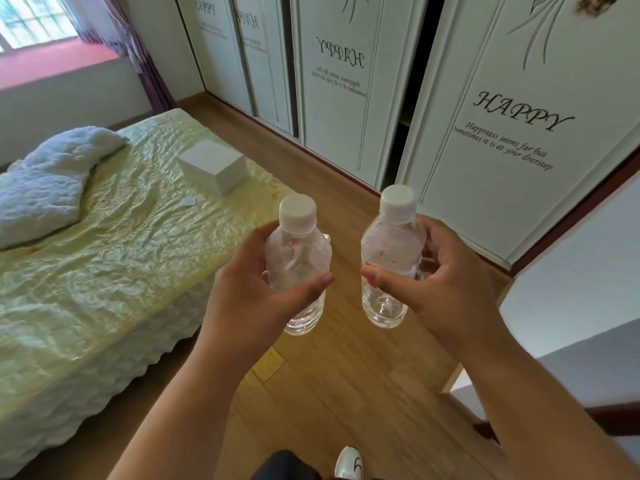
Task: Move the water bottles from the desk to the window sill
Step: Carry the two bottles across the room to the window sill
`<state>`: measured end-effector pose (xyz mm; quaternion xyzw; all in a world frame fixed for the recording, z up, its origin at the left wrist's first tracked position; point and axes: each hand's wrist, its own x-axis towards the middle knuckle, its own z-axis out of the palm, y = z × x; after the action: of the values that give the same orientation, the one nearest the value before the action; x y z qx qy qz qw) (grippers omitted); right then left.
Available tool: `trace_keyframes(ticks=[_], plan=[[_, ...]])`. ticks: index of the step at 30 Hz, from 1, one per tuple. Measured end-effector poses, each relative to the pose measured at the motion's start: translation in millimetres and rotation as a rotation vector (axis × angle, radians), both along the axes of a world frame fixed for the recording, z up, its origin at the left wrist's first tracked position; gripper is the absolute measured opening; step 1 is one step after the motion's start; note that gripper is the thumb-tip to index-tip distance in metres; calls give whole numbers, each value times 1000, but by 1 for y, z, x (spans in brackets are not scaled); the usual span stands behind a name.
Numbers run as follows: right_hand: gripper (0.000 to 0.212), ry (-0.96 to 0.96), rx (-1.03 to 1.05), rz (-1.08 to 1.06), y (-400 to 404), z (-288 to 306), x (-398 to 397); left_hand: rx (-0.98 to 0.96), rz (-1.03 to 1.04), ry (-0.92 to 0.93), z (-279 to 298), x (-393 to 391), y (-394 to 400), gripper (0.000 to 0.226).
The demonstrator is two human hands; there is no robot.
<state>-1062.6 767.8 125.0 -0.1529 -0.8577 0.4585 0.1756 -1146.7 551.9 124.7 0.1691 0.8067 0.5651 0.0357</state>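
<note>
Clearly, wardrobe doors [498,133] read "HAPPY"; both hands grip capped bottles.

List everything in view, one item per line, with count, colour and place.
bottles: 2, clear with white caps, held upright over the floor, one in each hand; the second has a bit of red label
bed: 1, pale green cover, left
blanket: 1, pale blue-white, bunched on the bed's far left
box: 1, white, on the bed near its right edge
wardrobe: 1, white sliding doors with "HAPPY" lettering, along the back and right
floor: wood, brown, centre
sill: 1, red, top left under the window
curtain: 1, purple, beside the window
shoe: 1, white, bottom centre
left hand: fingers round the left bottle
right hand: fingers round the right bottle
</note>
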Motion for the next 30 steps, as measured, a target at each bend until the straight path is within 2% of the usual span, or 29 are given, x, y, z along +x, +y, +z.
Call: trace_keyframes(ticks=[11, 19, 30], plan=[[80, -35, -10, -40, 37, -3, -64, -29, -64, -9, -8, -73, 44, 78], [77, -29, 37, -173, 44, 0, -144, -32, -173, 9, -4, -178, 63, 77], [73, -12, 43, -227, 37, 1, -243, -10, -233, 40, -4, -300, 68, 74]])
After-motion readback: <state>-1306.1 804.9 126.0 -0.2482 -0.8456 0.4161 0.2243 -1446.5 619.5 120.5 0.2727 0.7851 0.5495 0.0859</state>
